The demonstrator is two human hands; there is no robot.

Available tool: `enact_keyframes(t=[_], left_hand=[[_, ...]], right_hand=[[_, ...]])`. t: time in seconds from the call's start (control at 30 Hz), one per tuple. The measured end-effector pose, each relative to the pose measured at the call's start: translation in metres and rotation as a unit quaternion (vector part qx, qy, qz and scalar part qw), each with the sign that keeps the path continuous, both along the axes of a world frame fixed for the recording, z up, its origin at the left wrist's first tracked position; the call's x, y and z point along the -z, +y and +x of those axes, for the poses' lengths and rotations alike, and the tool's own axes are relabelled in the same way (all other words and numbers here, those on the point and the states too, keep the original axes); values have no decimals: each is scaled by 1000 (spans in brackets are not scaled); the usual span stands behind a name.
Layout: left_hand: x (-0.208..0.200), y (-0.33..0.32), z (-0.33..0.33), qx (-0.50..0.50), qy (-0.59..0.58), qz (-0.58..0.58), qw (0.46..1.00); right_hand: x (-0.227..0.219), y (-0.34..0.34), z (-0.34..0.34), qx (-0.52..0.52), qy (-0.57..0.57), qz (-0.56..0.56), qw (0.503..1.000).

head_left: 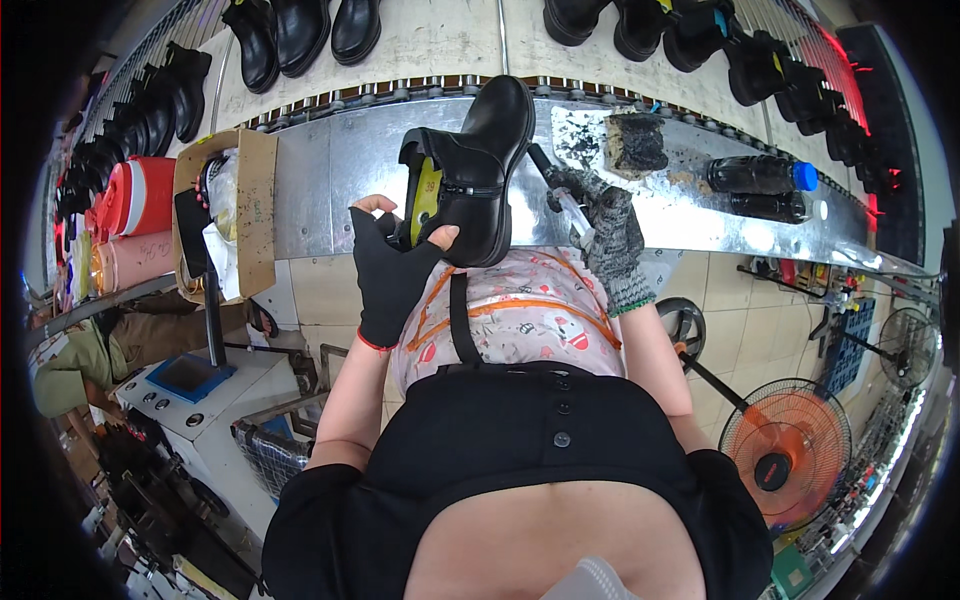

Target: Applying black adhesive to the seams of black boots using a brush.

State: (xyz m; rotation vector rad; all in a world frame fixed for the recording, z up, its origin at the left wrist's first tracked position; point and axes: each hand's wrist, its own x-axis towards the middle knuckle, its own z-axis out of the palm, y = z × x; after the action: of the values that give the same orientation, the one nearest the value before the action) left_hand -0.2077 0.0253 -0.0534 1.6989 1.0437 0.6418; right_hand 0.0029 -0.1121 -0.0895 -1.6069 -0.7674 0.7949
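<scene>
Near the middle of the frame, a little above centre, I am holding a black boot [470,175] upright over the edge of the metal bench [330,190]. My left hand [392,262], in a black fingerless glove, is gripping it from below and from the left, thumb pressing on the heel side and fingers curling around the opening, where a yellow insert [427,195] is showing. The boot's toe is pointing up toward the top of the frame, and its side zip is facing me.

Just right of the boot, my right hand [605,232], in a grey knitted glove smeared with black, is closing around a thin brush [556,188]. The dark tip of the brush is touching the boot's back edge, or sitting just beside it; I cannot tell which.

Farther right on the bench, a blackened sponge block [637,142] is sitting on a stained patch, and beyond it a dark bottle [760,175] with a blue cap is lying on its side. Along the top of the frame, rows of finished black boots [300,35] are standing on a pale conveyor. At the upper left a cardboard box [255,210] is resting on the bench end, with red jugs [140,195] beside it. An orange fan [785,440] is standing at the lower right.
</scene>
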Motion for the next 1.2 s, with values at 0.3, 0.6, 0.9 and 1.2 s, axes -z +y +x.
enact_keyframes(t=[0.3, 0.6, 0.9, 1.2], left_hand=[[8, -6, -20, -46, -70, -320, 944], [12, -15, -16, -8, -103, -428, 898], [8, -23, 2, -1, -108, -407, 907], [6, -25, 11, -26, -141, -458, 877]], right_hand=[[-11, -8, -13, -66, -117, -21, 991], [-35, -25, 9, -80, 262, -113, 955], [-58, -44, 19, -203, -63, -121, 970], [-94, -63, 6, -189, -122, -117, 967]])
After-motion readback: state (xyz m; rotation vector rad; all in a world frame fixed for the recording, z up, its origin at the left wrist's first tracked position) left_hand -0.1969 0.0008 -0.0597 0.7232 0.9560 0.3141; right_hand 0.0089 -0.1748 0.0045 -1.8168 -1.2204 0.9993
